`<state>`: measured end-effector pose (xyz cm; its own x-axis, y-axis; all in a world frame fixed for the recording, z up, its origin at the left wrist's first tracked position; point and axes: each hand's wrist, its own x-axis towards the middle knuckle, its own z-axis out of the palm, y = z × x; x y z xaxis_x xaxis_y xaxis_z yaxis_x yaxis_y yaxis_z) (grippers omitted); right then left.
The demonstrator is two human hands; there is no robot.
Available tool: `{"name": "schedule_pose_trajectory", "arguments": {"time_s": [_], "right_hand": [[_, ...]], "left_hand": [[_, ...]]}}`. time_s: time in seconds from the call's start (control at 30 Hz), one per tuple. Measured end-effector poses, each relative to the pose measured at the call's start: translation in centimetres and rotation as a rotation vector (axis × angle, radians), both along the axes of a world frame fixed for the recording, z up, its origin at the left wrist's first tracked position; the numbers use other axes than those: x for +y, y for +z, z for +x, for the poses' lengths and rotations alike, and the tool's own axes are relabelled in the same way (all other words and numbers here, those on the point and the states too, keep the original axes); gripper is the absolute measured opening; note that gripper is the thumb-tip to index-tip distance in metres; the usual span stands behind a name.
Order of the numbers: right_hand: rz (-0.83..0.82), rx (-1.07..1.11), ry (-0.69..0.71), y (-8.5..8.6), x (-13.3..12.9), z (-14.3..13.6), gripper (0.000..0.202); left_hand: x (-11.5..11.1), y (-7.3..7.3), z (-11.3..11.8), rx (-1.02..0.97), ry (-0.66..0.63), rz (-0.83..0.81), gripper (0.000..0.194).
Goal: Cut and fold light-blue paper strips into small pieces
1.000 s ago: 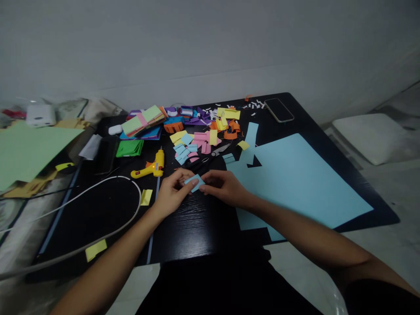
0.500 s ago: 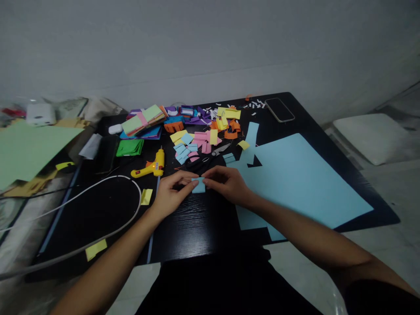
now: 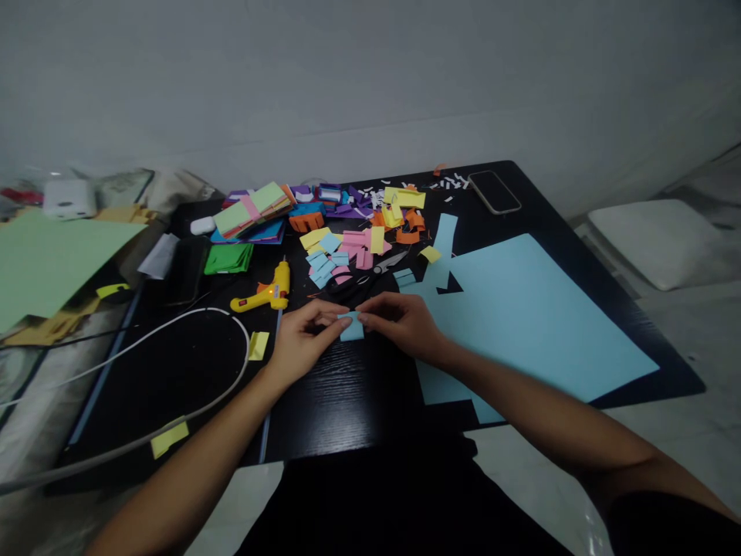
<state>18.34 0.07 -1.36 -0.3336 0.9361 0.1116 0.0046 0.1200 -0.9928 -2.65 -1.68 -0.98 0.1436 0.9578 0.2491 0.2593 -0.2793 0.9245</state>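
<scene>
A small light blue paper piece (image 3: 351,327) is held between my two hands over the black table. My left hand (image 3: 304,337) pinches its left side, thumb on the face. On the upper right corner of the piece, my right hand (image 3: 405,324) has its thumb and fingertips closed. Black-handled scissors (image 3: 380,269) lie open just beyond my hands. Beside them are small folded blue pieces (image 3: 325,268) and pink pieces (image 3: 362,245). A yellow glue gun (image 3: 271,292) rests left of my left hand.
Large blue sheets (image 3: 532,324) cover the table's right part, partly under my right forearm. A phone (image 3: 494,192) lies at the back right. A white cable (image 3: 245,340) loops across the left. Colourful paper stacks (image 3: 255,212) stand behind.
</scene>
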Motion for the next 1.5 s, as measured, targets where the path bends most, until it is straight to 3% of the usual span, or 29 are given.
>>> {"name": "schedule_pose_trajectory", "arguments": {"time_s": [0.5,1.07,1.27,1.5], "right_hand": [[-0.007,0.011,0.004,0.1,-0.1,0.1,0.019],[-0.016,0.061,-0.026,-0.2,-0.2,-0.2,0.027],[0.012,0.029,-0.015,-0.7,-0.3,-0.2,0.027],[0.115,-0.128,0.036,-0.8,-0.5,-0.1,0.023]], "left_hand": [[-0.1,0.3,0.1,-0.016,0.037,-0.032,0.016],[-0.1,0.0,-0.2,0.074,0.031,0.071,0.013],[0.0,0.4,-0.1,0.07,-0.038,-0.003,0.015],[0.4,0.6,-1.0,0.331,-0.221,0.046,0.015]]}}
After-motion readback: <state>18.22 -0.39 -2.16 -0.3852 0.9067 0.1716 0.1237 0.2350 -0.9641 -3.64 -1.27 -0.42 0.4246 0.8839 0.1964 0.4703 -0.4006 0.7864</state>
